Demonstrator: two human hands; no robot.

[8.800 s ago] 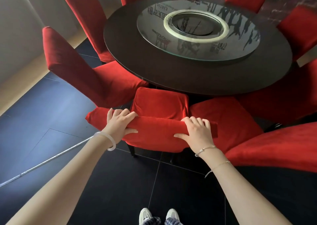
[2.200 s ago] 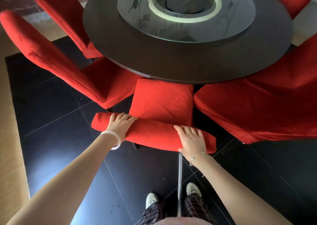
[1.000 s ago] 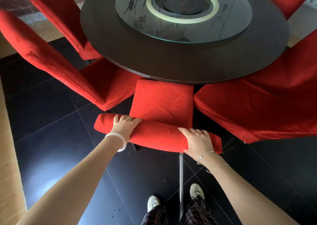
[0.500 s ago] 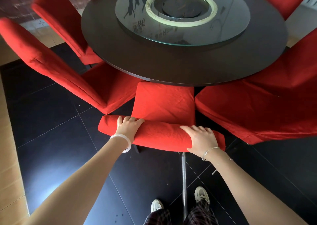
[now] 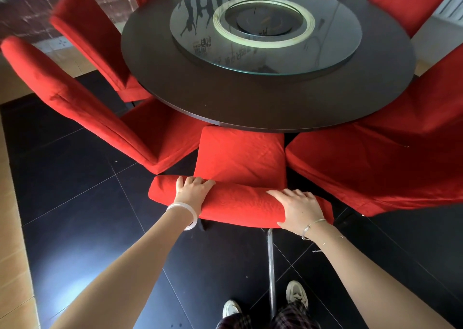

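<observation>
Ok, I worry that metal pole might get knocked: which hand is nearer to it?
Right. The right hand grips the chair back directly above the top end of the metal pole; the left hand grips the same back nearer its other end, farther off.

A round dark table carries a glass turntable with a pale ring around its centre. Other red covered chairs stand around it: one at the left, another behind it, and one at the right near the table edge. The floor has black tiles, with a wooden strip at the left. A thin metal rod shows over the tiles.
</observation>
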